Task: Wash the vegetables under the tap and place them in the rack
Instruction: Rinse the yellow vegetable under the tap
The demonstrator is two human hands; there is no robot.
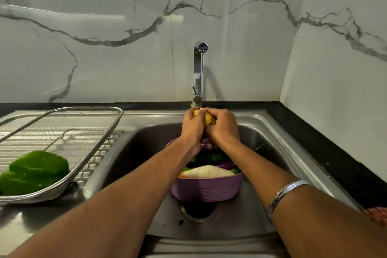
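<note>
Two bare forearms reach out from the bottom edge over the stainless steel sink (261, 130), the right one wearing a silver metal bangle (284, 192); a scrap of red patterned cloth (377, 214) is cut off at the right border. Under the arms, the dark round drain opening (199, 209) is half covered by a purple perforated plastic basket (206, 189) standing in the basin. It holds a pale whitish rounded vegetable (208, 172) at the front, with green and purple pieces behind that the wrists hide too much to name.

On the ribbed draining board to the left sits a rectangular wire-mesh rack (88, 132), its near end cut off by the frame, with two glossy green bell peppers (33, 172) lying inside it.

Farther back, the left hand (191, 125) and right hand (223, 125) meet, fingers curled and pressed around a small yellow-brown potato (208, 119), held above the basket; only its top shows between the knuckles. A thin stream falls onto it from the tall chrome tap (198, 69), whose base is hidden behind the hands. Behind rises the white marble-veined wall (104, 48).
</note>
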